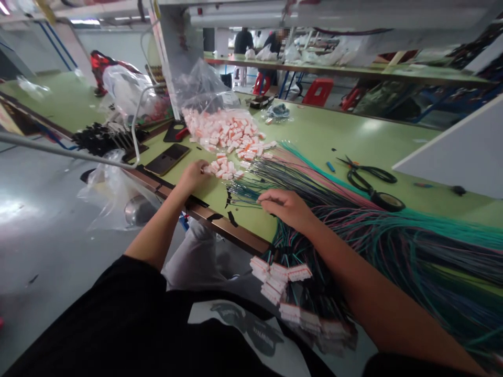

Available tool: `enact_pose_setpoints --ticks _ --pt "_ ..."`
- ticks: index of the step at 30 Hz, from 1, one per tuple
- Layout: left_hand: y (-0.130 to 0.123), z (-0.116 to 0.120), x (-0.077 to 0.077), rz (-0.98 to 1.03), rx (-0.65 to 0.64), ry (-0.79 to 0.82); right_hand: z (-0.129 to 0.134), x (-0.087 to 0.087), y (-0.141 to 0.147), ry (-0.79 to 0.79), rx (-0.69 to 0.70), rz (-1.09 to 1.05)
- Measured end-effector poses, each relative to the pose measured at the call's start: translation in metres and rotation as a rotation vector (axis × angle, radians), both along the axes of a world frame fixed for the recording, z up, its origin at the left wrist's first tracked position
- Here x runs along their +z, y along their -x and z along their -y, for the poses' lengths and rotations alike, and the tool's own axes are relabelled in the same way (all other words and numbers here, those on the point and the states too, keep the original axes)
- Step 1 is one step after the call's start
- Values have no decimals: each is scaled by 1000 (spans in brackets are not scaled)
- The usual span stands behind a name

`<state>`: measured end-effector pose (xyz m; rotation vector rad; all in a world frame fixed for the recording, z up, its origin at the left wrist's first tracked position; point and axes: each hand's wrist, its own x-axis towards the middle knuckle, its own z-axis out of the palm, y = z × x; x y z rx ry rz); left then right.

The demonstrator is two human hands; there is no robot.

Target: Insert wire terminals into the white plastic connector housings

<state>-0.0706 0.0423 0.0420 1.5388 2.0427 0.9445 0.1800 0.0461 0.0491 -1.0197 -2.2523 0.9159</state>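
Fingers curled, grip unclear: L hand [194, 177] at loose plugs [225, 168], 10 o'clock; R hand [290, 209] by wires [283, 177], 4 o'clock. Wired plugs [299, 273] 6 o'clock; many unwired.

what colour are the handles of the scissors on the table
Black; the scissors' handles show best in the head view.

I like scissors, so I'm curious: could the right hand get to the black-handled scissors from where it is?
Probably yes. The right hand looks near enough, and only wires lying low seem to be between it and the scissors. It could pass over them, and nothing seems to cover the scissors' upper handle.
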Motion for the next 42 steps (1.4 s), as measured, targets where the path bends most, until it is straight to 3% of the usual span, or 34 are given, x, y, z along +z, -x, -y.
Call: enact_pose_setpoints --ticks 1,3,5,9,14,17,24,33,42 --pt "-8 8 1 220 -12 -50 3 2 1 43 -6 -74" --pt "-27 25 0 735 -155 -125 10 4 3 116 -3 -176" --pt "-45 39 -4 1131 -296 -78 16 4 6 140 4 -223" --pt "-71 51 -16 1465 -375 16 23 4 8 86 -46 -264" --pt "-81 47 -27 1528 -255 79 23 2 9 11 -107 -218" --pt "-83 46 -27 1541 -251 120 22 1 9 -42 -105 -159" --pt "-91 48 -29 1516 -190 44 20 -1 7 -101 -102 -99" --pt "-90 50 -30 1447 -248 11 25 0 8 -203 -75 21" --pt "-90 53 -24 1513 -223 30 23 -6 9 -442 -105 201"
